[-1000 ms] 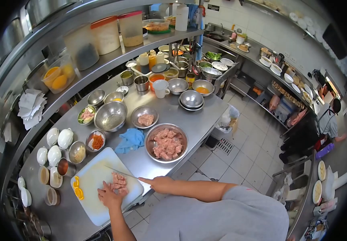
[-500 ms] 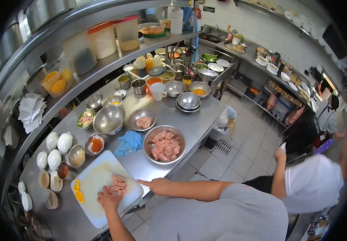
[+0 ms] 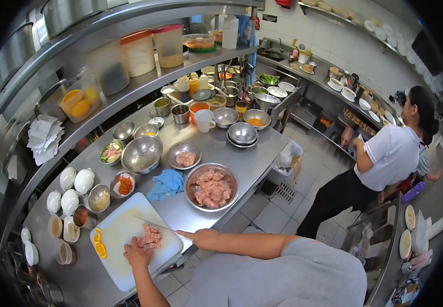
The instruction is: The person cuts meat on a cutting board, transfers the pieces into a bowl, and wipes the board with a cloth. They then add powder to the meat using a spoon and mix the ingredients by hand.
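While the long, narrow metal knife (image 3: 155,222) slants just above the pale pink, cut-up raw meat (image 3: 151,237) at the lower centre-left of the frame, the right hand (image 3: 206,239) has its fingers closed around the handle, which they mostly hide. Whether the blade touches the meat cannot be told. The left hand (image 3: 137,252) rests at the meat's lower left side, its fingers partly bent and pressed against the pieces; how firmly they grip is unclear.

The meat lies on a white rectangular cutting board (image 3: 124,268), with bright orange citrus slices (image 3: 99,244) at its left edge. Above, on the grey steel counter (image 3: 216,153), a crumpled blue cloth (image 3: 165,185) lies beside a round steel bowl (image 3: 235,185) of pink meat.

The likeliest trouble is a cut fingertip, should the soft, probably slippery meat slide and bring the blade onto the left hand. The board could also shift, being near the counter's edge, and the white-shirted person (image 3: 390,158) at the right might jostle the cutting arm.
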Action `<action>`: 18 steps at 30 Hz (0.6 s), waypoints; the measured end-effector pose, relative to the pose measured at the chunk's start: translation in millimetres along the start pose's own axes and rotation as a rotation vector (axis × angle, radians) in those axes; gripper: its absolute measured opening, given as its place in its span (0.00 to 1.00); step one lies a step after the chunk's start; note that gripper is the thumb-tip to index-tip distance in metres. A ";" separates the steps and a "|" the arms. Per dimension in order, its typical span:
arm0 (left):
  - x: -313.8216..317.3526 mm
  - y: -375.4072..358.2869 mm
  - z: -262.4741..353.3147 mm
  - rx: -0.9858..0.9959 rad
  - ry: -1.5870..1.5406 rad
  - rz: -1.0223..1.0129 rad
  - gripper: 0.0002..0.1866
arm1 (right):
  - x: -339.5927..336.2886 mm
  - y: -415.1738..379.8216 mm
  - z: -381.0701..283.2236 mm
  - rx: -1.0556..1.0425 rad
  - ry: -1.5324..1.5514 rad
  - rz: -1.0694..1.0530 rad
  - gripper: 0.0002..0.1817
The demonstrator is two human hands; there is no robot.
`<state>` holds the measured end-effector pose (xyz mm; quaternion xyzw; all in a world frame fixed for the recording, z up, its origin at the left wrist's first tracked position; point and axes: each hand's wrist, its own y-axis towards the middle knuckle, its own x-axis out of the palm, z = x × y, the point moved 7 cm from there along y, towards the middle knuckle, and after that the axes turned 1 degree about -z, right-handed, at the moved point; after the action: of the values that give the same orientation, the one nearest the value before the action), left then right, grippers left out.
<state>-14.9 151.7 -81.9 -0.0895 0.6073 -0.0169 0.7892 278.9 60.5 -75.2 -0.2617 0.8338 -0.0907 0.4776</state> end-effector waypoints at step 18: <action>8.5 12.5 0.2 0.045 0.080 -0.004 0.42 | 11.4 3.8 4.2 -0.009 -0.010 0.058 0.43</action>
<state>-13.5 162.9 -92.0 -0.0719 0.6376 -0.0356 0.7662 276.4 58.2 -87.4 -0.2401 0.8391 -0.0716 0.4829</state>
